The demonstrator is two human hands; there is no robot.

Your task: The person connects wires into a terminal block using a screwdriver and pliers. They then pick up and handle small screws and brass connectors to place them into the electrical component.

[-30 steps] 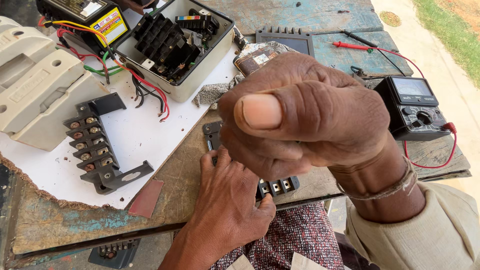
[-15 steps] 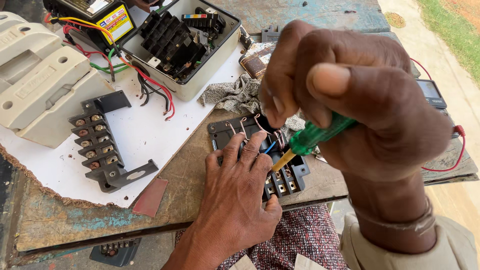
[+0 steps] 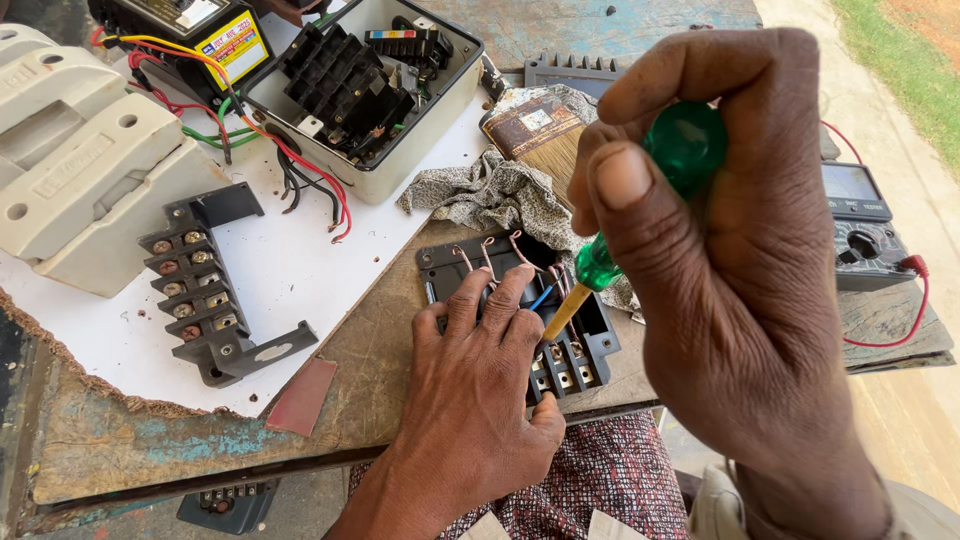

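My left hand [image 3: 478, 392] lies flat, fingers spread, on a dark grey terminal block [image 3: 575, 345] with copper wire loops at the table's front edge. Close to the camera, my right hand [image 3: 735, 260] grips a screwdriver [image 3: 610, 255] with a green translucent handle. Its yellowish shaft points down at the block's row of screw terminals, right beside my left fingers.
A second black terminal strip [image 3: 205, 290] lies on a white sheet [image 3: 300, 270] at left, beside a cream plastic cover [image 3: 80, 170]. Behind stand an open grey box with wired parts [image 3: 365, 95], a patterned rag [image 3: 490, 195], a brush [image 3: 545, 135] and, at right, a multimeter [image 3: 865, 225].
My right hand has lifted and turned, so the green screwdriver now shows, with its tip brought down onto the block. My left hand has stayed pressed on the block.
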